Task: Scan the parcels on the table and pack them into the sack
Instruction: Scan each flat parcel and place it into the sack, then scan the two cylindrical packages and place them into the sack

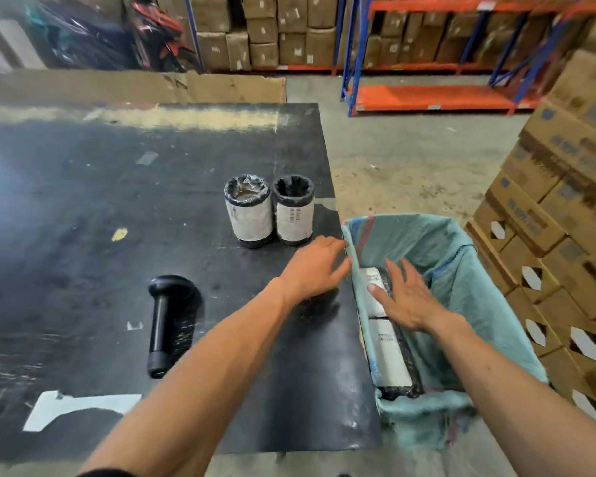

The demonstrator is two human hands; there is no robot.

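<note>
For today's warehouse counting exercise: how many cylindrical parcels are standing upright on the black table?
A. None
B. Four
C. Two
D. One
C: two wrapped parcels, the left parcel and the right parcel, stand upright and side by side near the edge of the table; the others with white labels already lie inside the sack.

Table (83,201) showing black, scuffed white, with small yellow fleck and white patches. Two upright parcels (249,211) (294,210) wearing black wrap with white labels, barcode lines printing on right one. Scanner (164,321) showing black. Sack (455,256) showing teal-green, red and blue stripes running along rim. Parcels in sack (387,352) showing white labels on black wrap. Racks (427,98) showing orange and blue. Stacked boxes (565,201) showing brown with blue print.
</note>
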